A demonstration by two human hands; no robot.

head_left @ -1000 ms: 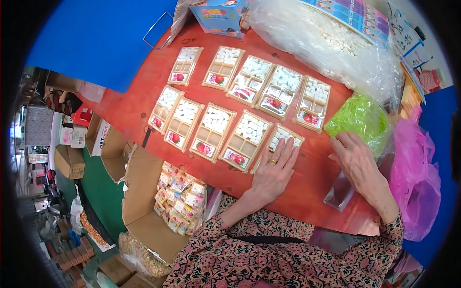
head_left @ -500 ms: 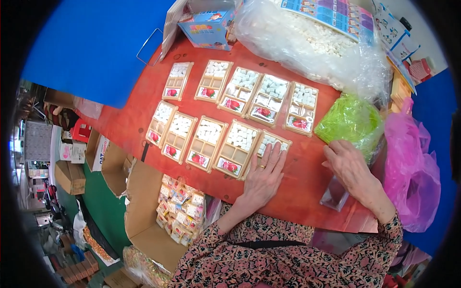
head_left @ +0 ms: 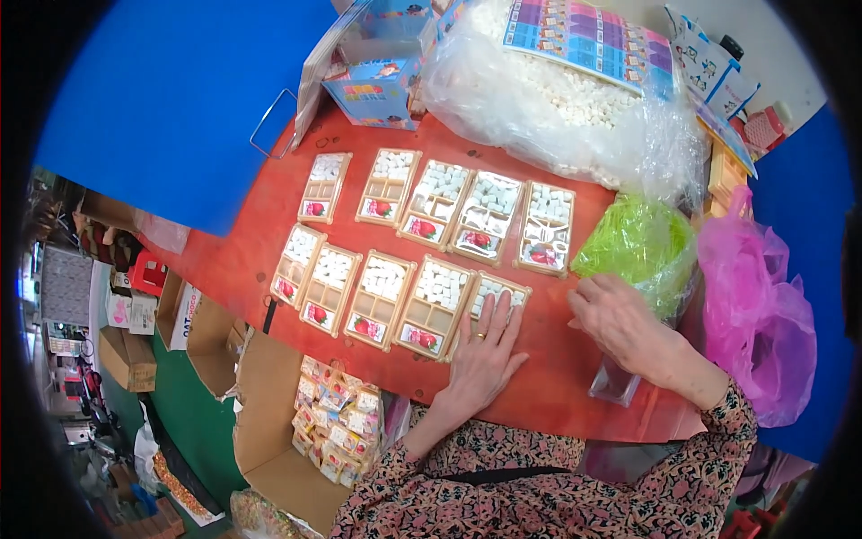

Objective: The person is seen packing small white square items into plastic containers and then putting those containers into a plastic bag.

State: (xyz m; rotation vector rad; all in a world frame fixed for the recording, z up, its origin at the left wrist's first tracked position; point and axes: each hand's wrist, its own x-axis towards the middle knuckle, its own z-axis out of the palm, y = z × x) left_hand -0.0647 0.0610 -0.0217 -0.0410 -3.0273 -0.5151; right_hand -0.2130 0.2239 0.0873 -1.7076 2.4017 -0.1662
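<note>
My left hand point(head_left: 485, 359), fingers stretched out, lies flat over the nearest tray point(head_left: 492, 289) at the right end of the front row. That tray is partly hidden under it. My right hand point(head_left: 620, 325) is over the red table just right of that tray, its fingers curled together; whatever they hold, if anything, is hidden. Beside it lies a clear bag of bright green strips point(head_left: 637, 242). Under its wrist stands a small clear plastic box point(head_left: 615, 384). Two rows of tan compartment trays point(head_left: 381, 278) hold white pellets and strawberry-picture cards.
A large clear bag of white pellets point(head_left: 575, 112) fills the back, with printed sheets point(head_left: 588, 40) on it. A blue box point(head_left: 373, 94) stands back left, a pink plastic bag point(head_left: 754, 305) at right. Below the table's left edge, a cardboard box point(head_left: 274, 413) contains small packets point(head_left: 339, 418).
My right hand has shifted a little left, toward the tray under my left hand. My left hand stays on that tray. The whole view has shifted slightly.
</note>
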